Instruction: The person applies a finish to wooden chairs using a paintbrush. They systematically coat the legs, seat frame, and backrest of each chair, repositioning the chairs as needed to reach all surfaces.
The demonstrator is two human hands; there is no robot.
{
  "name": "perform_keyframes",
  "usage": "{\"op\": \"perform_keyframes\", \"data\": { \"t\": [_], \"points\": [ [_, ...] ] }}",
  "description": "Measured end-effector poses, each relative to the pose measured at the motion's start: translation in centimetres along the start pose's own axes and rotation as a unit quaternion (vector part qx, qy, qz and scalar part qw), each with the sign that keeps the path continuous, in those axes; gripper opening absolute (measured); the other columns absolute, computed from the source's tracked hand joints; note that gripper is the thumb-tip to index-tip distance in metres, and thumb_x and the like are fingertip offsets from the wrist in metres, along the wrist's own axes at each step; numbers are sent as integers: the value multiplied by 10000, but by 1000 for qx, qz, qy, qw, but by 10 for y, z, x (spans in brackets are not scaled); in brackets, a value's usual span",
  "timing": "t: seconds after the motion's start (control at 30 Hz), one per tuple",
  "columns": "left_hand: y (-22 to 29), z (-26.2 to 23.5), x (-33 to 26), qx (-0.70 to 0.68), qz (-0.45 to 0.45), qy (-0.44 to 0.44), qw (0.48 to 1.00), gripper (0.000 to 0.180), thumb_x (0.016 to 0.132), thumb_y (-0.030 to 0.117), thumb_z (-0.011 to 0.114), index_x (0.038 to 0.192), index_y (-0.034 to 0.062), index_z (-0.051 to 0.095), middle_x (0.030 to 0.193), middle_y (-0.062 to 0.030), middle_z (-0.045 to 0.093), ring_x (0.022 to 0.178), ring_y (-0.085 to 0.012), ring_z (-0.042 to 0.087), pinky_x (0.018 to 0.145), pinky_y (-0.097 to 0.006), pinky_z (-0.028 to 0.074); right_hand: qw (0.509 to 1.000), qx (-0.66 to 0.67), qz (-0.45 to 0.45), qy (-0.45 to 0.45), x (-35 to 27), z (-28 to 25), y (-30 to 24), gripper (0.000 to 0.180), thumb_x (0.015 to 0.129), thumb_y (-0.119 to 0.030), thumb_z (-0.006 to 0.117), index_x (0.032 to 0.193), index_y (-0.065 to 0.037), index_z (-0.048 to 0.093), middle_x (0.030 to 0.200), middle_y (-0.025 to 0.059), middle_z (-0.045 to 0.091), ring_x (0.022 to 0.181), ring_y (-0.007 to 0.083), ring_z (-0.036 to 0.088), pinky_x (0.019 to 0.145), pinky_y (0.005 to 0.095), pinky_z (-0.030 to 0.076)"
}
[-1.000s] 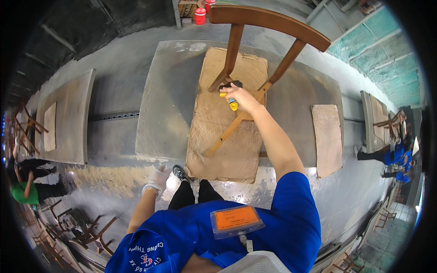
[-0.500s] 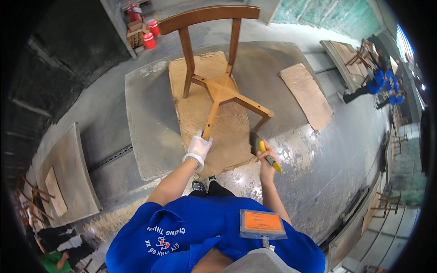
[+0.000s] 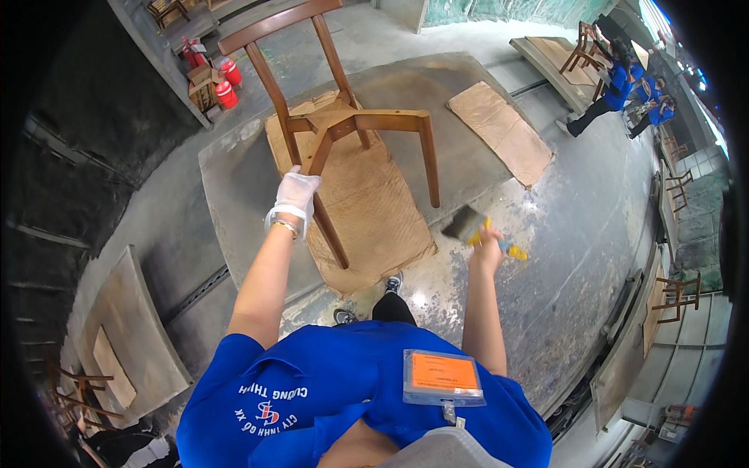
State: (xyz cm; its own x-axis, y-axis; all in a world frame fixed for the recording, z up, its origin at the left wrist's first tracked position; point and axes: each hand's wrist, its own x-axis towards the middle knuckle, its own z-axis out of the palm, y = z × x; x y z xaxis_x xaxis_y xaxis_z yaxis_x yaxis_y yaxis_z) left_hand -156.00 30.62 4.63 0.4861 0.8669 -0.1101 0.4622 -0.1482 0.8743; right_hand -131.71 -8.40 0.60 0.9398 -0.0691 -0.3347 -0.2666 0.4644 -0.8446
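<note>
A brown wooden chair frame [image 3: 390,120] without a seat stands tilted before me, its curved backrest at the far left. My left hand [image 3: 295,195], in a white glove, is closed round the frame's near corner, above a front leg. To the right, my bare right hand [image 3: 487,251] grips a wide flat paintbrush [image 3: 466,226] with a yellow and grey handle. Its dark bristles point left, apart from the chair. Below the chair lies a brown cardboard sheet [image 3: 374,210]; whether every leg touches it I cannot tell.
The cardboard rests on a large grey board [image 3: 250,210], with another cardboard piece [image 3: 503,136] at its right. Red and white buckets [image 3: 226,95] stand far left. People in blue [image 3: 624,82] work at the far right. Another board [image 3: 140,320] lies at the left.
The chair has turned and tipped, bringing its front legs into view, and has shifted left with my left hand. My right hand has moved the brush right, away from the chair.
</note>
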Motion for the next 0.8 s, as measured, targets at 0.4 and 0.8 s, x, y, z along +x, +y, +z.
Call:
{"op": "perform_keyframes", "data": {
  "t": [0.4,0.8],
  "points": [
    [32,23,1,218,131,233,939,540,950,230,763,1450,75,631,1550,-219,547,1403,-381,559,1177,-438,462,934,195,197,-226,145,208,90,240,973,26,685,1009,-177,562,1215,89,676,1191,304,632,1019,515,511],
    [56,17,27,154,88,221,959,302,1015,177,706,1261,5,744,1252,-174,755,1190,-298,714,1022,-358,532,938,106,245,-220,172,230,84,198,908,9,733,892,-155,623,1111,53,721,1023,230,668,863,456,521]
  ]
}}
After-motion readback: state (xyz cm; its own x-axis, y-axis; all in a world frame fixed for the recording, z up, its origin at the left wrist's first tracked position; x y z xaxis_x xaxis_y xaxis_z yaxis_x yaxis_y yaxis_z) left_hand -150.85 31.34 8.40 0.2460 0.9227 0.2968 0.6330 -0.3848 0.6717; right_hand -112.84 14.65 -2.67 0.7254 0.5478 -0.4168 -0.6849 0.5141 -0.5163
